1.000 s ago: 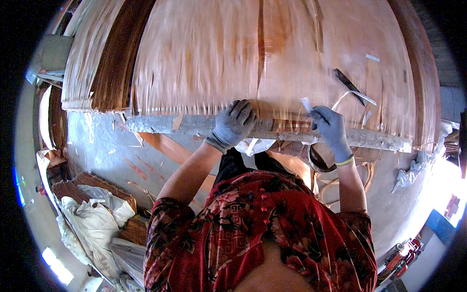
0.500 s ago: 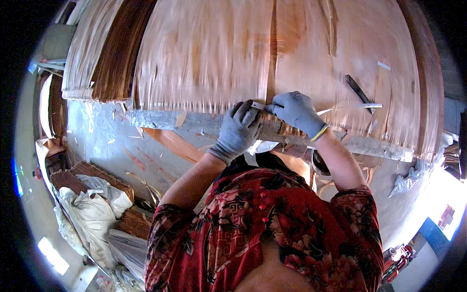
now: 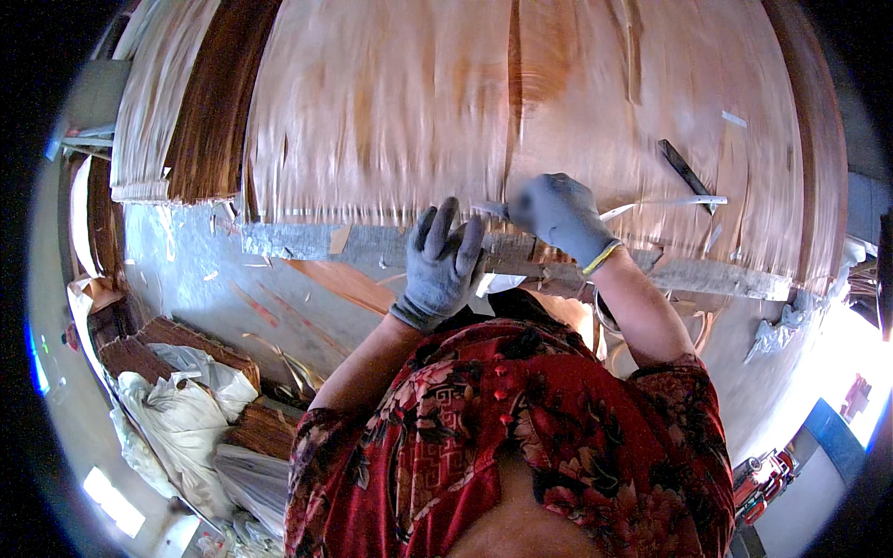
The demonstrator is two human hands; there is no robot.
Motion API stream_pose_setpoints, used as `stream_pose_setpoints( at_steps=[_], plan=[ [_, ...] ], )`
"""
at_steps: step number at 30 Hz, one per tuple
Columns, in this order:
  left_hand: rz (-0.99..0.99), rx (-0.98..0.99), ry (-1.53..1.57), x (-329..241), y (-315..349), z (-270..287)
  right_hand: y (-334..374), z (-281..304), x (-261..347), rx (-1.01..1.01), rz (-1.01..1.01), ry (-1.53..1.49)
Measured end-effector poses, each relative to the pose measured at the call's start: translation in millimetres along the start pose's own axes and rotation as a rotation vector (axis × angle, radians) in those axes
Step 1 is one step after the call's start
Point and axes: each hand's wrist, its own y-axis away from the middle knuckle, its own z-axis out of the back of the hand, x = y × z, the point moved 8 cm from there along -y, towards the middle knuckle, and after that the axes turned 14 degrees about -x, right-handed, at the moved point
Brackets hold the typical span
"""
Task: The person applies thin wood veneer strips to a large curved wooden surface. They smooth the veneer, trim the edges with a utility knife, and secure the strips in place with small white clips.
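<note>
Both my hands wear grey gloves and are at the near edge of a wide, pale brown wood veneer sheet [image 3: 372, 121]. My left hand [image 3: 441, 265] is off the sheet's edge, its fingers apart and nothing in them. Just right of it, my right hand [image 3: 558, 214] is closed in a pinch beside a dark lengthwise seam [image 3: 513, 84]. A small, pale, flat strip [image 3: 490, 209] sticks out leftward from its fingertips; its other end is hidden in the glove. Motion blurs those fingertips. Right of that hand lie a thin white strip [image 3: 670, 202] and a dark flat bar [image 3: 686, 175].
A worn grey beam [image 3: 307, 240] runs below the veneer edge. Dark brown veneer [image 3: 219, 102] stands at the left. Veneer scraps [image 3: 344, 284] litter the grey floor. White plastic sheeting [image 3: 177, 418] covers brown stacks at lower left. A red machine [image 3: 763, 479] stands at lower right.
My left hand has come away from the small pale strip, moving down and left as its fingers spread. My right hand stays near the seam with the strip at its fingertips.
</note>
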Motion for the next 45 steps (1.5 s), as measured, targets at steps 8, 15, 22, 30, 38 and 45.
stream_pose_setpoints(
  at_steps=[8,15,22,30,38,45],
  plan=[
    [0.047,0.119,-0.003,1.9,-6.2,-12.9,0.2,-1.0,-3.4,-0.124,0.055,0.179],
    [0.066,0.220,-0.115,12.2,-31.7,-23.6,5.6,-5.3,-13.6,-0.040,-0.021,0.302],
    [0.062,-0.117,0.253,11.0,-71.7,-75.3,18.9,-5.3,-10.8,-0.053,0.032,0.237],
    [-0.031,0.081,0.090,10.2,-63.4,-100.0,81.7,-20.0,4.0,-0.058,0.073,-0.096],
    [-0.093,0.011,0.164,62.0,-141.3,-83.7,8.3,37.8,-58.0,-0.328,-0.390,-0.691],
    [-0.408,0.076,0.051,86.2,-183.1,-93.6,-23.8,45.5,-45.0,-0.329,-0.418,-0.747]
  ],
)
